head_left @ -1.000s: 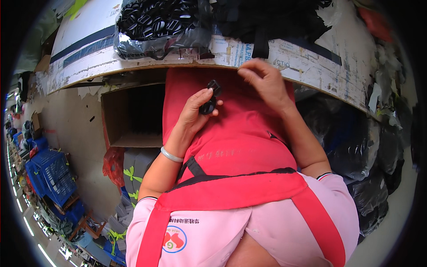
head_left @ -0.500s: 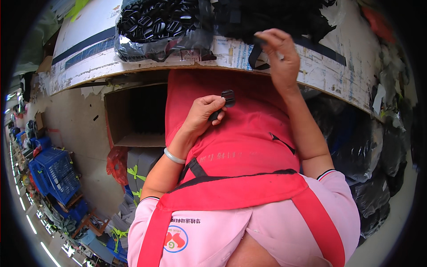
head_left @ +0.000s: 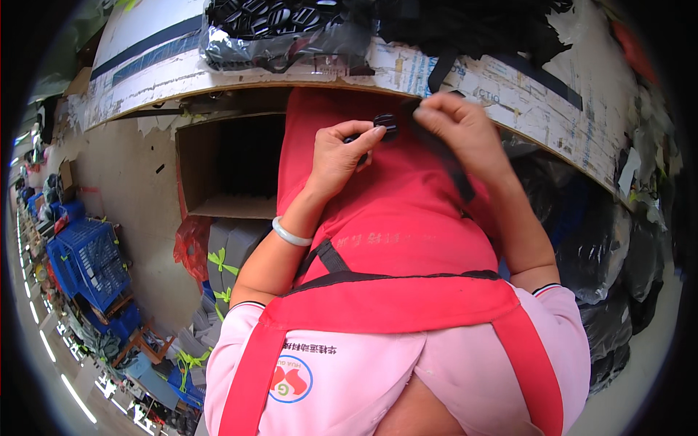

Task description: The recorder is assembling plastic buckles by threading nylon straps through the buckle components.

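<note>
My left hand [head_left: 340, 158] pinches a black plastic strap buckle [head_left: 386, 125] between thumb and forefinger, above the red apron [head_left: 392, 196]. Something small and dark also shows under those fingers; its kind is unclear. Closed on a black webbing strap [head_left: 456, 174], my right hand [head_left: 467, 134] is just right of the buckle, with a gap between them. The strap's loose end hangs down, smeared by motion. At the table's back, a clear plastic bag [head_left: 291, 54] holds several similar black buckles [head_left: 273, 18]. Right of it lies a heap of black straps [head_left: 472, 29].
A worn white board tabletop [head_left: 153, 80] curves ahead of me. Under it at left stands an open cardboard box [head_left: 233, 207]. Black plastic bags [head_left: 592, 254] are piled at right. A red plastic bag [head_left: 192, 251] and a blue crate [head_left: 94, 258] are at left.
My right hand has come down toward me from the strap heap, bringing a black strap. My left hand, with the buckle, is slightly farther up and right in the view.
</note>
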`<action>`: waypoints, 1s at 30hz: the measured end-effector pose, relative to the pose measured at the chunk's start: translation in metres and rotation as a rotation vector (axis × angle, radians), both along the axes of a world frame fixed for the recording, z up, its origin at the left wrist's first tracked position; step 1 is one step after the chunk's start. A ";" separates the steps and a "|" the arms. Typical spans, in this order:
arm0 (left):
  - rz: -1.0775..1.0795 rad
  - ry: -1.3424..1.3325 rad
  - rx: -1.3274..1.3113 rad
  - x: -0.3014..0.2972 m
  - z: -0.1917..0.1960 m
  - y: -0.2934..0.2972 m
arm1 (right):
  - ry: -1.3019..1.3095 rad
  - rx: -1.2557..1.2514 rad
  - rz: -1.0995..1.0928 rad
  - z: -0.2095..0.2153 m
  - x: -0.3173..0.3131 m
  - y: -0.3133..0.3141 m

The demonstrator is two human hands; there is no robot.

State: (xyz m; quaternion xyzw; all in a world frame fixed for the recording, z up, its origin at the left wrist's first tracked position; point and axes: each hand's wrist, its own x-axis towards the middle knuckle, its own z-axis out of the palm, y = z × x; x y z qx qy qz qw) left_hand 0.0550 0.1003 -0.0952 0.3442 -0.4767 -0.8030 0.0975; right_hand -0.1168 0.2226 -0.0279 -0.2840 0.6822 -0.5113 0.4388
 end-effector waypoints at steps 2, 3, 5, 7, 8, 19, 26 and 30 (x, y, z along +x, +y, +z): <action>0.015 0.014 -0.069 0.000 0.004 0.002 | -0.153 0.126 0.069 -0.016 0.014 0.002; 0.018 0.008 -0.068 0.000 0.002 0.003 | -0.186 0.194 0.101 -0.021 0.017 0.002; 0.059 0.030 -0.210 0.001 -0.002 0.005 | -0.227 0.189 0.102 -0.026 0.019 -0.002; 0.066 0.025 -0.260 0.001 -0.003 0.007 | -0.266 0.186 0.097 -0.031 0.019 -0.004; 0.072 0.025 -0.307 0.001 -0.003 0.007 | -0.317 0.167 0.094 -0.034 0.018 -0.003; 0.010 0.172 -1.105 0.002 -0.004 -0.001 | -0.529 0.038 -0.104 -0.041 0.032 -0.009; 0.044 0.122 -0.002 0.009 -0.002 0.005 | -0.685 0.000 -0.042 -0.047 0.022 -0.006; 0.068 0.106 0.516 0.007 -0.009 0.000 | -0.307 -0.042 0.008 -0.050 0.030 -0.007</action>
